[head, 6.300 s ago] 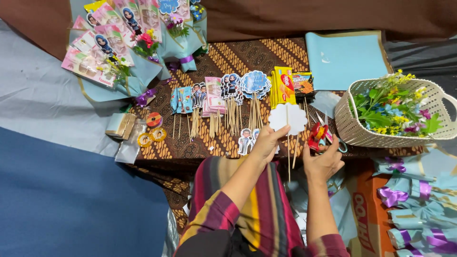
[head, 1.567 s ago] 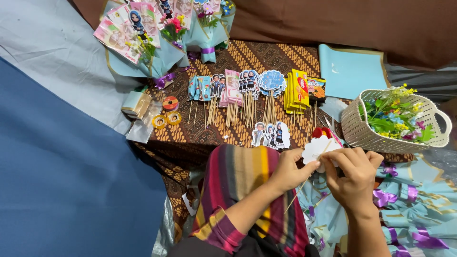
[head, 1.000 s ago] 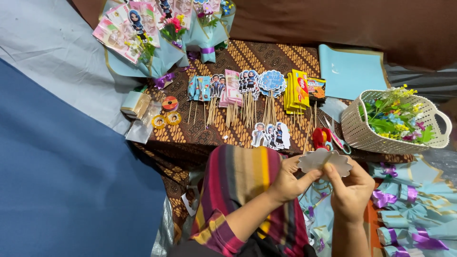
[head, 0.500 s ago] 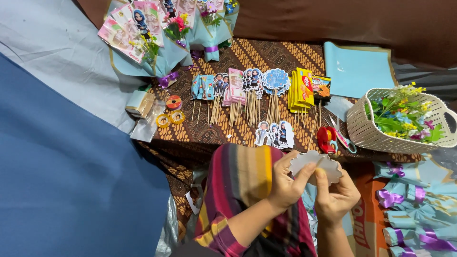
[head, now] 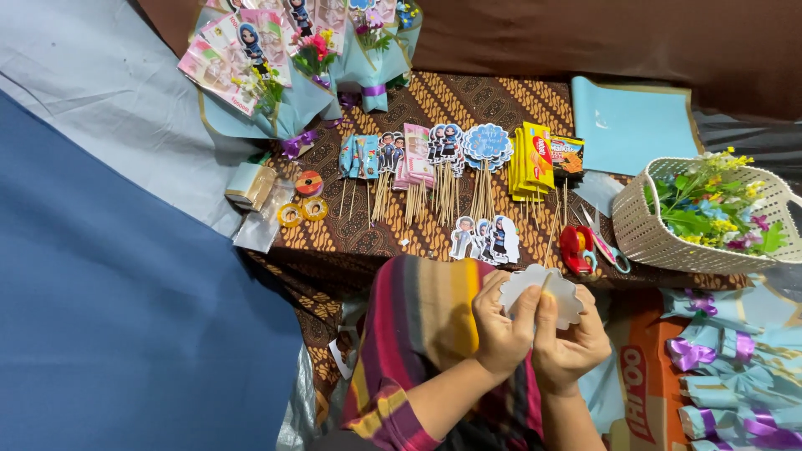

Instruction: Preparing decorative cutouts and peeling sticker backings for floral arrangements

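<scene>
Lower centre-right: left hand [head: 501, 330] and right hand [head: 568, 347] both pinch the white scalloped cutout [head: 543, 292], thumbs on its face. Wooden stick [head: 545, 282] lies near-vertical behind it, between both grips.

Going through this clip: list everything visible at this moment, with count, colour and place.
scalloped paper cutout: one, white, held in both hands
stick toppers: many, mixed colours, rows on the patterned cloth
figure cutouts: small cluster, blue and white, near edge of the cloth
snack packets: a stack, yellow, right of the toppers
tape dispenser: one, red, beside the scissors
scissors: one pair, left of the basket
basket: one, cream, holding artificial flowers, far right
tape rolls: three, orange and yellow, left end
bouquets: several, light blue wrap, top
ribbon bows: several, purple on light blue, lower right
left hand: grips cutout
right hand: grips cutout
</scene>
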